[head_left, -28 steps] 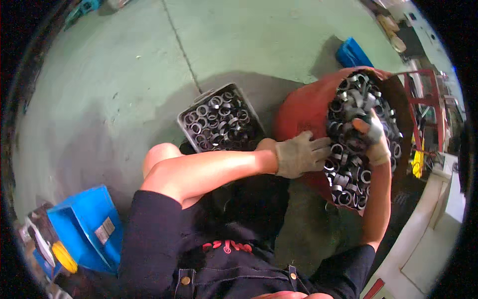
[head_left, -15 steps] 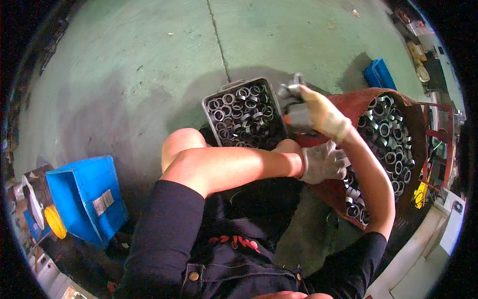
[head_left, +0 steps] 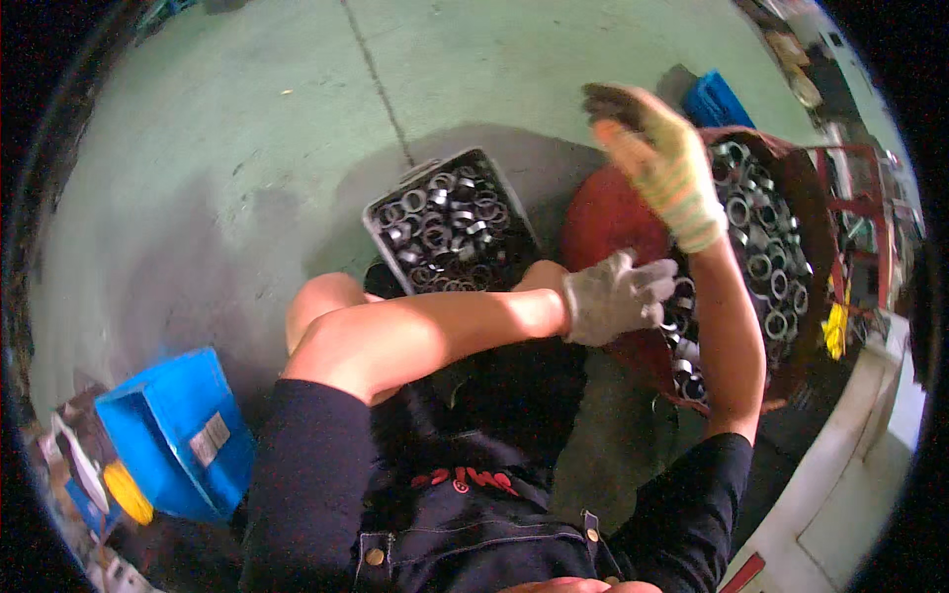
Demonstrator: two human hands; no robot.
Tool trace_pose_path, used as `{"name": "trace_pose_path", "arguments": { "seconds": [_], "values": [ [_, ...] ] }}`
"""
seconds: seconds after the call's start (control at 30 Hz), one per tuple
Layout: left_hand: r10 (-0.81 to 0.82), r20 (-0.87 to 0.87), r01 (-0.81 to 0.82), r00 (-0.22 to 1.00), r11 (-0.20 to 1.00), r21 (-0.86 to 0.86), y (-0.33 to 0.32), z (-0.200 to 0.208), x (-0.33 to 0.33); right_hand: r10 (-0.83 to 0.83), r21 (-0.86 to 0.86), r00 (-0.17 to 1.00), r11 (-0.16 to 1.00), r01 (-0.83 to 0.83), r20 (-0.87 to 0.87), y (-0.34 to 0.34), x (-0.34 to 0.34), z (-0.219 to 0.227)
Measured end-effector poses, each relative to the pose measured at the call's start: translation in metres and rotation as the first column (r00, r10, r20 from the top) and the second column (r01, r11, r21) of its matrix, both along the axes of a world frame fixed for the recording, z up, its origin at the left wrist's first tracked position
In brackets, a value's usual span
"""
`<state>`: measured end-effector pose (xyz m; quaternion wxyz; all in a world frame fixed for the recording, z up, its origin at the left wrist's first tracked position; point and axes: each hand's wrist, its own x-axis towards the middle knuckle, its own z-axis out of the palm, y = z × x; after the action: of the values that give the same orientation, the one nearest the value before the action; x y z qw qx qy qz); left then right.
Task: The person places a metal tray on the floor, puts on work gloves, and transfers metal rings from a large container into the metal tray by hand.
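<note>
My right hand (head_left: 664, 163), in a light knitted glove with a dark palm, is raised over the near-left side of a large red container (head_left: 608, 212). Its fingers are stretched out and slightly blurred, and no ring shows in them. My left hand (head_left: 615, 298), in a pale grey glove, is open with fingers spread, beside the metal rings (head_left: 761, 265) that fill the red container. Whether its fingertips touch a ring I cannot tell. Left of both hands, a grey rectangular bin (head_left: 510, 194) on the floor holds many similar metal rings (head_left: 435, 232).
A blue plastic crate (head_left: 178, 430) lies at the lower left, near a yellow round object (head_left: 129, 492). Another blue bin (head_left: 717, 99) stands behind the red container. A red metal frame (head_left: 855, 222) and a pale cabinet (head_left: 850, 474) are on the right.
My right hand has lifted up and away from the bin; the rings it held no longer show in it. My left hand's fingers have spread. The whole view has shifted.
</note>
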<state>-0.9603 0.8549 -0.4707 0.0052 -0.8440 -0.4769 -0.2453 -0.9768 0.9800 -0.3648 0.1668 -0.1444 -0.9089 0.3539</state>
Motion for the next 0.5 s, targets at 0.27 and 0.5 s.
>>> {"name": "trace_pose_path", "arguments": {
  "seconds": [0.27, 0.5],
  "values": [
    [-0.04, 0.221, 0.01, 0.974, 0.991, 0.133, 0.012, -0.012, 0.015, -0.428, 0.231, 0.777, 0.904, 0.361, 0.461, 0.139, 0.19, -0.094],
    [-0.045, 0.232, 0.018, 0.972, 0.993, 0.117, 0.006, -0.016, 0.008, -0.537, 0.462, 0.499, 0.843, 0.276, 0.68, 0.08, 0.151, -0.138]
  ]
}}
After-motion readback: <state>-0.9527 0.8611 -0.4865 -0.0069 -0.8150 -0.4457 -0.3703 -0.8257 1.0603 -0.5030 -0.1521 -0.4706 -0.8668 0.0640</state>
